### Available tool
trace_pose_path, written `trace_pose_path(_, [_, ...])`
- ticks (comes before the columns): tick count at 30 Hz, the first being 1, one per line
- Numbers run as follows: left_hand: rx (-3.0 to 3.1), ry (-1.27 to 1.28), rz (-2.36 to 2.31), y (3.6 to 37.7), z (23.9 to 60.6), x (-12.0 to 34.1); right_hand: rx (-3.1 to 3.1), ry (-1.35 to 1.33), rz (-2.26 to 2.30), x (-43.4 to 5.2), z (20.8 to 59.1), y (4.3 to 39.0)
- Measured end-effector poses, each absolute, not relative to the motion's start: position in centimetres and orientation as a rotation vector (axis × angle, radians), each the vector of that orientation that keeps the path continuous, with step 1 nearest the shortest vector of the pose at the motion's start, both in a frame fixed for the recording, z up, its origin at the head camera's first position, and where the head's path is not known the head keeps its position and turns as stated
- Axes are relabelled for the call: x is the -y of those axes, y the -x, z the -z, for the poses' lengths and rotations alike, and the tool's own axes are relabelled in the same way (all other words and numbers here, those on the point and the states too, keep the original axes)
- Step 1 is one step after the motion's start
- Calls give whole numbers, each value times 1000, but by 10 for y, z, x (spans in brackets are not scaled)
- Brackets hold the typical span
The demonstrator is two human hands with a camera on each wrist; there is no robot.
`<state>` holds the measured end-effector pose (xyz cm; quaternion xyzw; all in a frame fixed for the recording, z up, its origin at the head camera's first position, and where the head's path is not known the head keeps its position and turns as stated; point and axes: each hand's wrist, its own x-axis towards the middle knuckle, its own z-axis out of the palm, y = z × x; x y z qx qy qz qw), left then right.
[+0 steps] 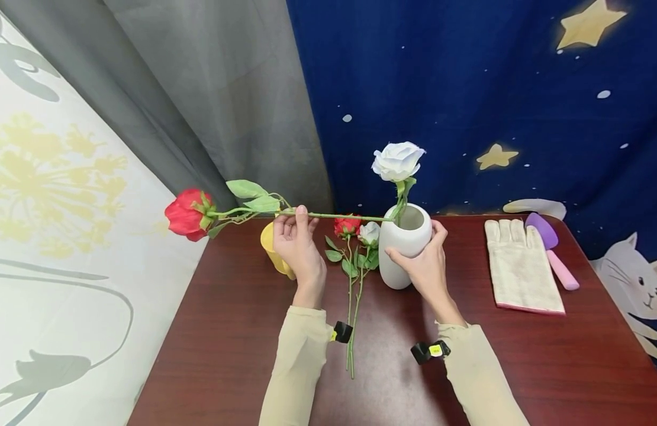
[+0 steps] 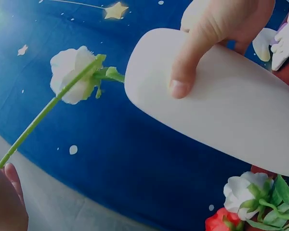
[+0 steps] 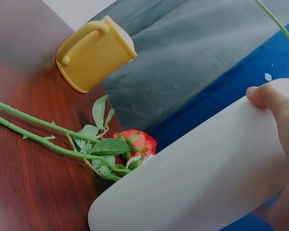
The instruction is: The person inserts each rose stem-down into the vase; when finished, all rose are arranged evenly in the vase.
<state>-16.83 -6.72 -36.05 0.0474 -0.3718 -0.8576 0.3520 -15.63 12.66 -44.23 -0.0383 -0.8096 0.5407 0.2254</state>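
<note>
My left hand (image 1: 295, 239) pinches the green stem of a long red rose (image 1: 186, 216), held level above the table with its stem end at the mouth of the white vase (image 1: 404, 244). My right hand (image 1: 424, 263) grips that vase around its side, thumb (image 2: 190, 62) across the front. A white rose (image 1: 396, 160) stands upright in the vase. On the tabletop between my hands lie a small red rose (image 1: 347, 226) and a small white rose (image 1: 369, 233), stems pointing toward me.
A yellow mug (image 1: 272, 248) stands behind my left hand. A cream glove (image 1: 520, 266) and a purple-and-pink scoop (image 1: 553, 249) lie to the right on the dark wood table (image 1: 227, 343). Grey and blue starred curtains (image 1: 467, 89) hang close behind.
</note>
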Motion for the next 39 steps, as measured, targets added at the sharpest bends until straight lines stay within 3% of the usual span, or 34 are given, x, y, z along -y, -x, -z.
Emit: trace_pose_path(39, [1282,81,1980,181,363,17,2243,90,-1481,-125,443,155])
